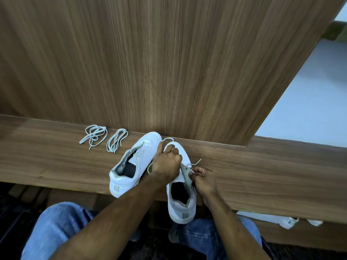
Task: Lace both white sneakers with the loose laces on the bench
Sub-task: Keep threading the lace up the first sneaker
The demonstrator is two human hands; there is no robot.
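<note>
Two white sneakers on the wooden counter, both near its front edge. Right sneaker has its heel hanging over that front edge, above the person's lap; left sneaker lies angled beside it, toe toward the back wall, no lace visible in it.

Left hand is curled over the right sneaker's forefoot, fingers clamped on a loop of lace near the toe. Right hand pinches the other lace end at the eyelet side of the tongue. Both hands closed on the same lace. Two spare lace bundles and sit well left, toward the counter's back edge.

Risks, as I judge them:
- Heel overhang: a hard pull toward the body could tip the right sneaker off the front edge.
- Uneven pull could leave one lace end too short.
- Eyelets are hidden under the left hand, so a skipped or wrong hole is likely to go unnoticed.
- Left sneaker touches the left forearm; it could get nudged toward the edge.
</note>
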